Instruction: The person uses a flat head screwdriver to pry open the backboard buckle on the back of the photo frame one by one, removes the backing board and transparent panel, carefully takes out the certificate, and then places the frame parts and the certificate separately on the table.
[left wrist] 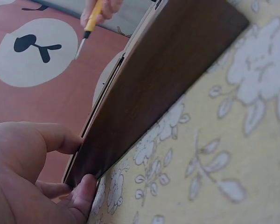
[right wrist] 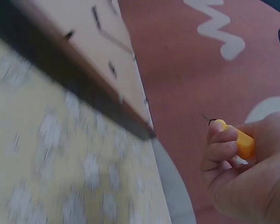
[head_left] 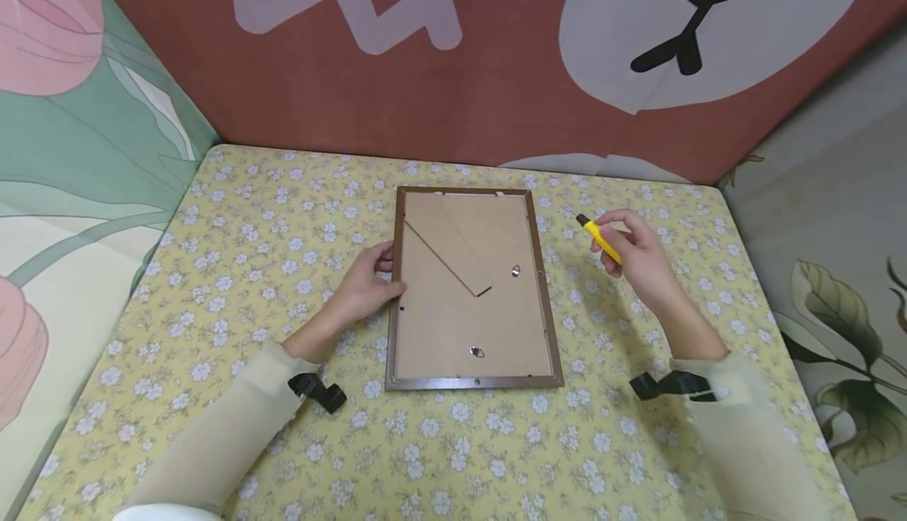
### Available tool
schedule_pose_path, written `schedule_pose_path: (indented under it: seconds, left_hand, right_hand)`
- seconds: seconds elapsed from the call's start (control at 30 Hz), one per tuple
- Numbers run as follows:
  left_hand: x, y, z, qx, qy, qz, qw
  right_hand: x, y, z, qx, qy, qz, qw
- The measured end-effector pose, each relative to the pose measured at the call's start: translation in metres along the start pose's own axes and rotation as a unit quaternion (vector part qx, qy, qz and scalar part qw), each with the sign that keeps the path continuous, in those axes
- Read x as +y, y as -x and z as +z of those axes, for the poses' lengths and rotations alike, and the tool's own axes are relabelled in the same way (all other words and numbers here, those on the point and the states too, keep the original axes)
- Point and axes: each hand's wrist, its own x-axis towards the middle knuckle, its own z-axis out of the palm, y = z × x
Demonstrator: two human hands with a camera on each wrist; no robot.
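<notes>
A brown picture frame (head_left: 478, 383) lies face down on the flowered cloth, its tan backing board (head_left: 453, 324) facing up. At the frame's left side, my left hand (head_left: 367, 281) grips the edge, thumb on top and fingers against the side; the left wrist view shows the fingertips (left wrist: 86, 186) low on the dark side wall. My right hand (head_left: 638, 257) holds a small screwdriver (head_left: 599, 239) with a yellow handle, black collar and thin metal shaft. It is raised to the right of the frame, its tip apart from it and pointing up-left.
On the backing are a slanted support leg (head_left: 460, 257) and two metal hangers, one right of centre (head_left: 516, 271) and one near the bottom (head_left: 476, 352). Small dark tabs line the frame's inner edge. The yellow flowered cloth (head_left: 269, 214) meets a red printed backdrop (head_left: 496, 104) behind.
</notes>
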Motion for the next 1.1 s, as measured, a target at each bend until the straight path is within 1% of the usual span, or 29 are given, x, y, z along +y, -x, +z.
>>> schedule_pose_path:
  seconds: [0.07,0.2,0.33,0.47,0.53,0.63,0.7,0.77,0.83,0.9,0.93,1.0,1.1]
  left_hand:
    - [0.000,0.000,0.000,0.001,0.001,-0.004,1.0000]
    - [-0.001,0.000,-0.001,0.003,-0.007,-0.006,1.0000]
    - [-0.002,-0.001,-0.001,0.003,-0.011,-0.001,0.9999]
    - [-0.001,-0.001,-0.001,0.004,-0.007,0.001,1.0000]
    - [0.000,0.000,-0.001,0.007,-0.009,0.000,0.9999]
    - [-0.001,0.001,-0.001,0.014,-0.013,0.006,0.9998]
    - [-0.001,0.001,0.001,0.022,-0.041,0.025,0.9986]
    - [0.001,0.001,0.003,0.032,-0.088,0.050,0.9943]
    - [0.004,0.001,0.007,0.042,-0.146,0.076,0.9856]
    - [0.008,-0.001,0.010,0.049,-0.195,0.092,0.9753]
    - [0.010,-0.002,0.012,0.051,-0.209,0.096,0.9718]
    - [0.014,-0.006,0.015,0.051,-0.227,0.091,0.9683]
    - [0.016,-0.012,0.018,0.047,-0.240,0.066,0.9673]
  right_hand:
    - [-0.006,-0.009,0.010,-0.016,-0.029,-0.002,0.999]
    - [-0.015,-0.026,0.030,-0.047,-0.085,0.010,0.995]
    - [-0.019,-0.042,0.045,-0.069,-0.175,0.017,0.982]
    - [-0.021,-0.057,0.062,-0.060,-0.247,0.020,0.967]
    - [-0.023,-0.065,0.072,-0.046,-0.281,0.022,0.958]
    - [-0.025,-0.075,0.089,-0.014,-0.309,0.033,0.951]
    - [-0.026,-0.081,0.099,0.004,-0.321,0.045,0.946]
    - [-0.026,-0.085,0.108,0.012,-0.324,0.059,0.944]
    - [-0.025,-0.089,0.115,0.014,-0.324,0.068,0.944]
    - [-0.025,-0.091,0.122,0.013,-0.319,0.070,0.945]
    - [-0.024,-0.092,0.125,0.012,-0.317,0.070,0.946]
    - [-0.024,-0.093,0.130,0.009,-0.310,0.073,0.948]
    - [-0.022,-0.093,0.138,-0.001,-0.298,0.081,0.951]
